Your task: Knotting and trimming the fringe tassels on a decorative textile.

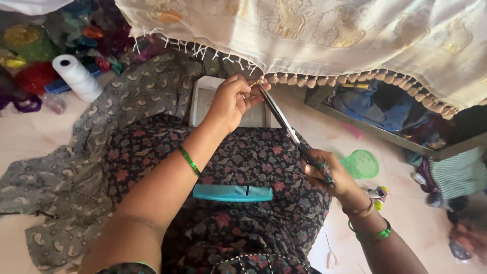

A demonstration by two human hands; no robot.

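— Scissors (pixel 284 122), long and dark-bladed, slant across the middle of the view, tips far and handles near-right. Who has them?

— The right hand (pixel 327 175) has its fingers closed through the handles, low on the right. The blades look nearly together, with the tips up at a tassel (pixel 257 82) of the fringe.

— And the other hand?

— The left hand (pixel 231 101) is raised, thumb and fingers pinched on that gold-coloured tassel, just under the edge of the cream cloth (pixel 314 35) that hangs across the far side.

— What lies below the hands?

— A dark floral lap (pixel 238 157) with a teal comb (pixel 232 193) resting across it, well apart from both hands. Behind the left hand sits a pale tray (pixel 202 101).

— Anything off to the sides?

— A white thread spool (pixel 77 77) far left, beside grey patterned fabric (pixel 101 132). A green plastic cup (pixel 361 164) stands on the floor just right of the right hand. Green bangles (pixel 188 160) circle both wrists.
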